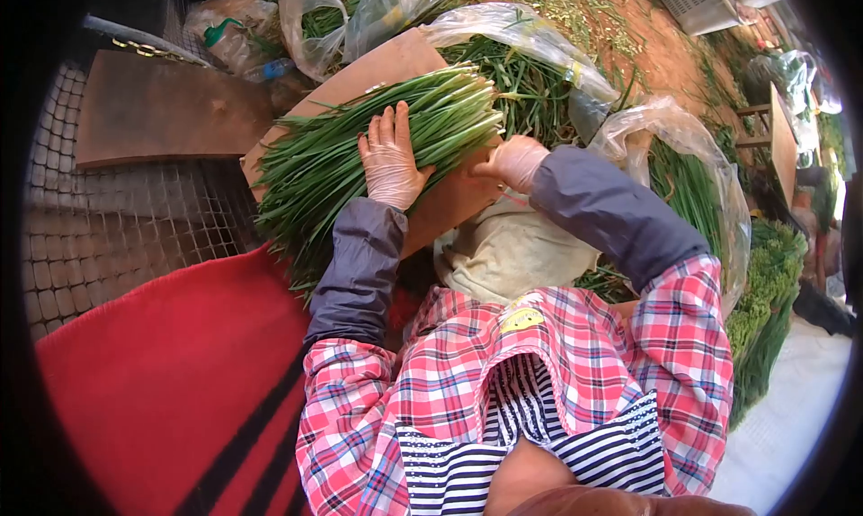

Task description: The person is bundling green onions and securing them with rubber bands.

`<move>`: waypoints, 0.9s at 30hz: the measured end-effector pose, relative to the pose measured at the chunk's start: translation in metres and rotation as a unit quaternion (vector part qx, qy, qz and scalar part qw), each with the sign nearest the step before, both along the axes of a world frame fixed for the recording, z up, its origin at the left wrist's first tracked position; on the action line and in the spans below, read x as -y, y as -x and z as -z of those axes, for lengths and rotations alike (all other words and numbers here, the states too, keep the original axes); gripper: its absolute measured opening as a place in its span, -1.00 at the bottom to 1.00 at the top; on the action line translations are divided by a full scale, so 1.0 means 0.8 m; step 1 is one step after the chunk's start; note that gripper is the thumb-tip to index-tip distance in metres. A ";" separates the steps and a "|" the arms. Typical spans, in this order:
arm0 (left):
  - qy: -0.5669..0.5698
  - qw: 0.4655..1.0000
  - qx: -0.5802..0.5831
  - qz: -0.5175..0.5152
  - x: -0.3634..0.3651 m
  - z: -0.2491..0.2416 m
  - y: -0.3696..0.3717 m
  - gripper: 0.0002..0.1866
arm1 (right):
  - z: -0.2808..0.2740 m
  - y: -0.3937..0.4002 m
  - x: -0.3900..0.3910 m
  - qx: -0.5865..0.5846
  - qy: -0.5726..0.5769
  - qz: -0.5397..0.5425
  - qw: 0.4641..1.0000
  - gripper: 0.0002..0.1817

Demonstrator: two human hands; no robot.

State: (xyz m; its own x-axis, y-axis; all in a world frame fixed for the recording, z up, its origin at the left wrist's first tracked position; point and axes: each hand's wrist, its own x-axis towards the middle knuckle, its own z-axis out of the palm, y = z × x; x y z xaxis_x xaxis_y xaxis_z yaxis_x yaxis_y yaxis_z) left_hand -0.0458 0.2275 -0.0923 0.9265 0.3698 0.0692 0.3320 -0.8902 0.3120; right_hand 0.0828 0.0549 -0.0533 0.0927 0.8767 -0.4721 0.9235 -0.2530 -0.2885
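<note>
A thick pile of long green stalks with pale cut ends, like garlic chives (360, 147), lies across a brown board (409, 57) in front of me. My left hand (393, 161), in a thin see-through glove, rests flat on the pile with its fingers stretched out. Gloved as well, my right hand (514, 164) is at the board's right edge, just below the pale ends. Its fingers are bent together, and what they hold, if anything, is hidden. A thin reddish strand shows beneath that hand.
Plastic bags (530, 35) of green stalks stand behind and to the right. Bunches of light green tops (764, 282) lie at the far right. A red cloth (171, 381) is at the left, below black netting (67, 219) and another brown board (171, 107). Plant scraps litter the ground.
</note>
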 end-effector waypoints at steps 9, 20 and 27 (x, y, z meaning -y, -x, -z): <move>-0.004 1.000 -0.012 -0.005 -0.001 0.002 0.001 0.23 | 0.093 0.021 -0.016 0.034 0.115 -0.072 0.990 -0.62; 0.003 1.000 -0.004 -0.006 -0.002 0.002 -0.001 0.24 | 0.031 0.022 -0.007 0.017 -0.156 0.190 0.969 -0.84; 0.006 1.000 0.002 -0.003 -0.001 0.001 -0.002 0.17 | 0.041 0.047 -0.025 -0.486 -0.222 0.543 0.648 -0.80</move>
